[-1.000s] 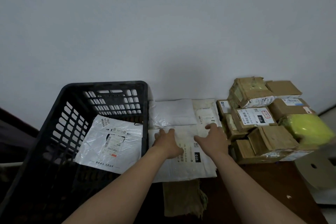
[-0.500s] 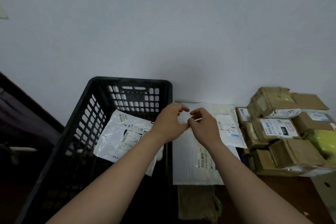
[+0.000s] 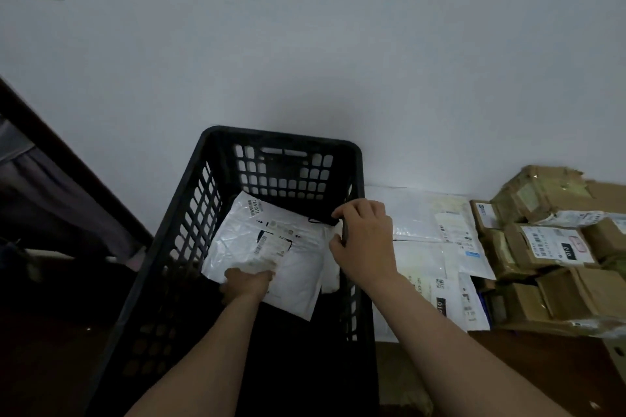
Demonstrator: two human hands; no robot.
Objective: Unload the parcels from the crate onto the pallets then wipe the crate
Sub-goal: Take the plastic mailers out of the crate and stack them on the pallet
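A black slotted crate [image 3: 189, 234] stands against the wall. Inside it lies a white plastic mailer parcel [image 3: 291, 247] with printed labels. My left hand [image 3: 247, 283] is down inside the crate and grips the mailer's near left edge. My right hand [image 3: 364, 240] is at the crate's right wall, its fingers curled on the mailer's right edge beside the rim. To the right of the crate, flat white mailers [image 3: 426, 247] lie spread on the pallet.
A stack of brown cardboard boxes [image 3: 559, 247] with labels fills the far right. A plain wall rises right behind the crate. A dark wooden rail [image 3: 67, 166] slants along the left. Brown sacking [image 3: 403, 379] lies near the crate's right front corner.
Both hands left the mailers on the pallet, came together over the crate's rim, and now reach into the crate and take hold of the white mailer. The view swung left.
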